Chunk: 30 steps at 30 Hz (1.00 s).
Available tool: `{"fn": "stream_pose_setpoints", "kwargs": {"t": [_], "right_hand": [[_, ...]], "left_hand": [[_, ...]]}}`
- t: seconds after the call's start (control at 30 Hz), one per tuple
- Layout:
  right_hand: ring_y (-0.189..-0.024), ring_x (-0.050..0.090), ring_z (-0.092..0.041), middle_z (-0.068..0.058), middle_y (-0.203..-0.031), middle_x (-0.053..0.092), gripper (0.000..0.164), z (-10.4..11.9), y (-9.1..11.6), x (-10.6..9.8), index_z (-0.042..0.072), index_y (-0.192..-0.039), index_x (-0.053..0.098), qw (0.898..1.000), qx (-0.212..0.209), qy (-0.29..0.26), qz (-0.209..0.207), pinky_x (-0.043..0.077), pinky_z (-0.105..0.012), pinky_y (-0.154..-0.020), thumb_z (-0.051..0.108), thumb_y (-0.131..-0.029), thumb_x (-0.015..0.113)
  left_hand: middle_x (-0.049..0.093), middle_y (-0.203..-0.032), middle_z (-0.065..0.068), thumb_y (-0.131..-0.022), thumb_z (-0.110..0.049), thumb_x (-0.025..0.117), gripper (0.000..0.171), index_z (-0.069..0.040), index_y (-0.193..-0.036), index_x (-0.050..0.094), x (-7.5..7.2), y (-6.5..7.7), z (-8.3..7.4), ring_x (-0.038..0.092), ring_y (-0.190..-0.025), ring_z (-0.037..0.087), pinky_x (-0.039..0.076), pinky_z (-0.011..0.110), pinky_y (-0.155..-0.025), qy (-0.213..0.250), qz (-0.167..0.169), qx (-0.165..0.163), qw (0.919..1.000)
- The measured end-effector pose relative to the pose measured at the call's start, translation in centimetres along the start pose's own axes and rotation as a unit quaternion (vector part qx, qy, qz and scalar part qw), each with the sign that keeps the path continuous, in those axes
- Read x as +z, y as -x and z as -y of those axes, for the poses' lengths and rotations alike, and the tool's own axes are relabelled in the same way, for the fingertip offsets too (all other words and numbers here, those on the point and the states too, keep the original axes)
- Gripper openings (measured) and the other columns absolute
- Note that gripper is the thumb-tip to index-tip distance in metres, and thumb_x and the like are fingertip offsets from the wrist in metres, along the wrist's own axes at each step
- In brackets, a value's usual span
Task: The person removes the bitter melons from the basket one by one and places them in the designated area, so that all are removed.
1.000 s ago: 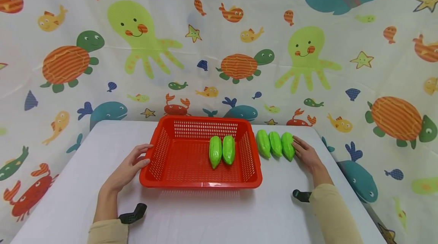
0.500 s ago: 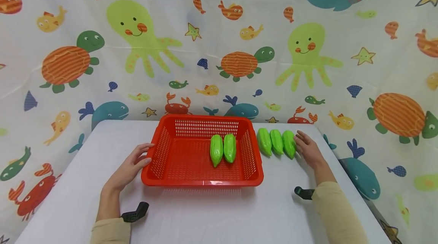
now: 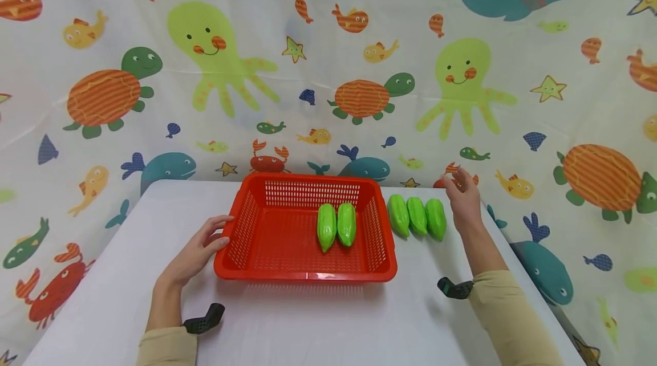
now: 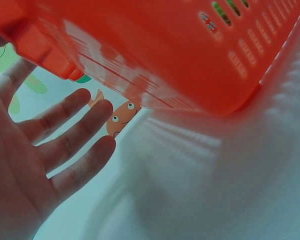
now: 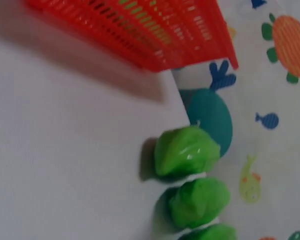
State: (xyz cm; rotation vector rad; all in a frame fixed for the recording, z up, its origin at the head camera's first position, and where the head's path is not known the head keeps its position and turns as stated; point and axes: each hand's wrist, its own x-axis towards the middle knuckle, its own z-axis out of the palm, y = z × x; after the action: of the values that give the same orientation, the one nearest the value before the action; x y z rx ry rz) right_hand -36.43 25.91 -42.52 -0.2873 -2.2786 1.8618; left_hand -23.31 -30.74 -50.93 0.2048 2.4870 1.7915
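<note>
My left hand [image 3: 197, 249] touches the left rim of a red plastic basket [image 3: 308, 276] with thumb and index finger. Its other fingers [image 4: 72, 145] extend loosely beside the basket wall in the left wrist view. Inside the basket, toward the right, lie two glossy green ridged toy fruits [image 3: 326, 228], pointed at the near end; their exact kind is unclear. Three more such green toy fruits [image 3: 417, 216] lie in a row on the table right of the basket. Raised above the far right of the table, my right hand [image 3: 464, 200] has loosely bent fingers and holds nothing.
A white-covered table [image 3: 287, 326] bears everything. Behind it hangs a cloth [image 3: 287, 86] printed with sea animals, close against the table's far edge. Each wrist carries a black camera mount [image 3: 205, 319].
My right hand has left the rightmost green toy fruit beside the basket and risen up and away from it. That row of toy fruits has stayed put. The left hand remains at the basket rim.
</note>
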Motion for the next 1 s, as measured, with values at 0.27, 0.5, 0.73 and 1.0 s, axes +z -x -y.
{"fn": "stream_pose_setpoints", "kwargs": {"t": [0.27,0.5,0.73,1.0], "right_hand": [[-0.148,0.015,-0.027,-0.002,-0.163,0.014,0.079,4.8,3.3,3.2,0.026,-0.158,0.013,0.994,-0.035,0.038,0.093,0.018,-0.052,-0.118,0.045,-0.096,0.059],[-0.148,0.013,-0.027,0.001,-0.163,0.008,0.082,7.8,5.3,5.2,0.033,-0.157,0.008,0.982,-0.028,0.017,0.185,0.017,-0.05,-0.118,0.046,-0.095,0.059],[-0.148,0.016,-0.028,0.003,-0.163,0.01,0.085,9.3,5.9,6.9,0.035,-0.157,0.01,0.968,-0.043,0.058,0.24,0.021,-0.055,-0.116,0.05,-0.092,0.062],[-0.146,0.022,-0.031,-0.003,-0.162,0.013,0.085,10.1,5.9,8.6,0.028,-0.158,0.012,0.955,-0.073,0.047,0.283,0.024,-0.058,-0.114,0.041,-0.093,0.065]], "left_hand": [[0.029,-0.152,0.019,-0.098,-0.033,0.058,0.06,-0.019,-0.15,0.031,0.1,0.3,-0.4,0.034,-0.135,0.047,0.047,0.057,-0.095,-0.002,0.0,-0.001,1.0],[0.029,-0.153,0.018,-0.098,-0.032,0.058,0.06,-0.02,-0.15,0.031,0.1,0.4,-0.6,0.034,-0.135,0.046,0.046,0.058,-0.096,0.006,0.0,0.001,1.0],[0.028,-0.153,0.018,-0.098,-0.033,0.058,0.059,-0.02,-0.149,0.032,0.0,0.2,-0.2,0.033,-0.135,0.046,0.046,0.057,-0.096,0.0,-0.001,-0.001,1.0],[0.029,-0.152,0.019,-0.098,-0.034,0.058,0.059,-0.021,-0.149,0.032,0.0,0.1,-0.1,0.034,-0.135,0.046,0.047,0.057,-0.096,-0.007,0.0,-0.003,1.0]]}}
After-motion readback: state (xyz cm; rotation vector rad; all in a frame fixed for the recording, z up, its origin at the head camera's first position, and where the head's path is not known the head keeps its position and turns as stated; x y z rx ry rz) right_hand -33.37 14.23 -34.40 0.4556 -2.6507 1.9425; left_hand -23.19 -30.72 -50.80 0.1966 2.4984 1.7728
